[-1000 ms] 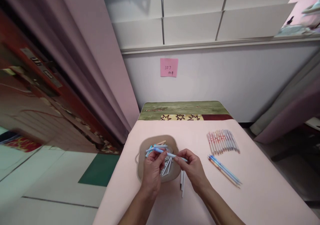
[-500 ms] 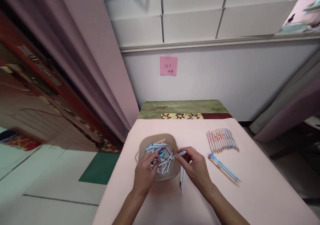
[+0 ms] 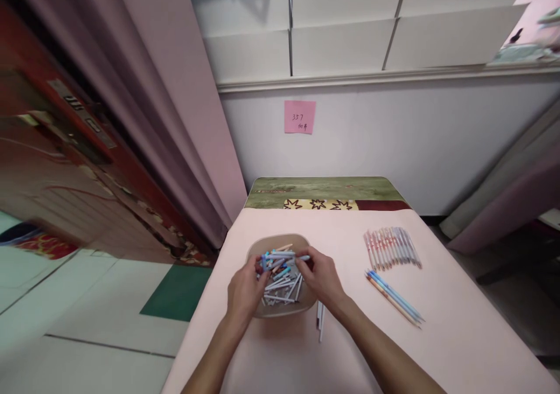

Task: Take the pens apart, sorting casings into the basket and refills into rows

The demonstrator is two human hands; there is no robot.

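Note:
A beige plastic basket [image 3: 280, 312] on the table holds a loose heap of white sticks [image 3: 280, 285], which look like pen refills, with blue and pale pen parts on top. Over its left rim, my left hand [image 3: 245, 286] is closed, pinching a small blue pen part [image 3: 263, 262] among the heap. My right hand [image 3: 321, 274] reaches over the right rim and pinches a pale blue pen piece [image 3: 304, 258]. My fingers partly hide both held pieces. Several white sticks [image 3: 320, 323] lie on the table beside the basket, below my right wrist.
A row of pens [image 3: 392, 248] with red and grey markings lies at the right on the pink tablecloth [image 3: 350, 353]. Blue and orange pencil-like pens [image 3: 394, 298] lie in front of it. A wall with a pink note [image 3: 300, 117] rises behind the table.
Both hands have moved up toward the far part of the basket, the right one also inward over it with the pale blue piece. The view has shifted slightly.

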